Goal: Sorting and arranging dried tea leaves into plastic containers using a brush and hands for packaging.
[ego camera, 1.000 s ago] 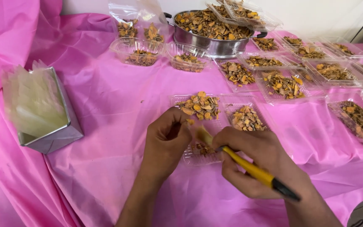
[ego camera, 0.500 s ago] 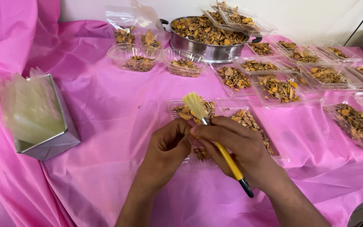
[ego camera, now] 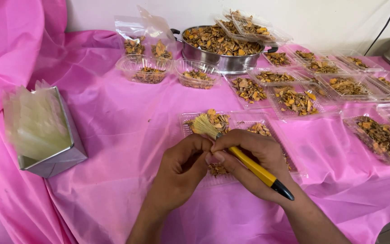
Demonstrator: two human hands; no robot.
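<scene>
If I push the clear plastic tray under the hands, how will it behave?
The clear plastic tray looks thin, so it probably flexes and slides easily on the pink cloth. It holds only dried orange pieces, so it is likely light, and they may spill if it is jolted.

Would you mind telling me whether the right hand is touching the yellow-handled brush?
Touching. The head view shows the right hand wrapped around the yellow-handled brush, fingers closed over its handle, next to the left hand.

Food-packing table point(ego camera: 113, 117), many filled trays point(ego camera: 294, 97)
</scene>
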